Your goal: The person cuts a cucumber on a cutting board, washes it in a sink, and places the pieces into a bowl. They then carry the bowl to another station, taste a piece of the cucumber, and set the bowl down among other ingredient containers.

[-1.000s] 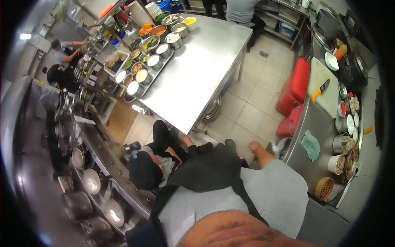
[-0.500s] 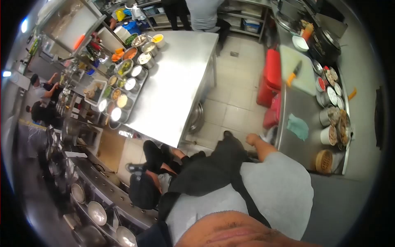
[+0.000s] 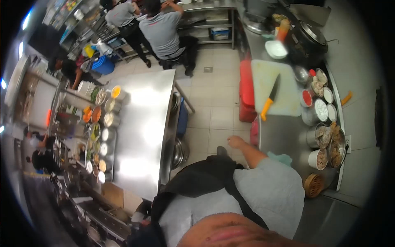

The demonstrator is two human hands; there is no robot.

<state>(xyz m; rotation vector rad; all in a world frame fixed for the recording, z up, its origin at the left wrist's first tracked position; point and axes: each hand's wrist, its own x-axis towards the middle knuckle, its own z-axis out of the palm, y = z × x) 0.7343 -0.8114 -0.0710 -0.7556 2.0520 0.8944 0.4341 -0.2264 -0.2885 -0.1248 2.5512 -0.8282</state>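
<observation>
My right hand (image 3: 236, 142) hangs low over the tiled floor, with the fingers looking curled and nothing visible in them. It is close to the left edge of the right-hand steel counter (image 3: 273, 136), apart from it. A green cloth (image 3: 282, 158) on that counter is partly hidden behind my sleeve. Further up lie a white cutting board (image 3: 263, 88) and a knife with a yellow handle (image 3: 270, 99). My left hand is out of view.
A steel table (image 3: 142, 123) stands left, with several food containers (image 3: 108, 135) along its far side. Red bins (image 3: 247, 92) stand by the right counter, whose wall side holds tubs (image 3: 317, 159) and a bamboo steamer (image 3: 314, 185). Co-workers (image 3: 162, 35) stand at the back shelves.
My view has moved forward and turned. The steel table now sits further left, and the back co-workers show more fully. The crouching person at lower left is now mostly hidden.
</observation>
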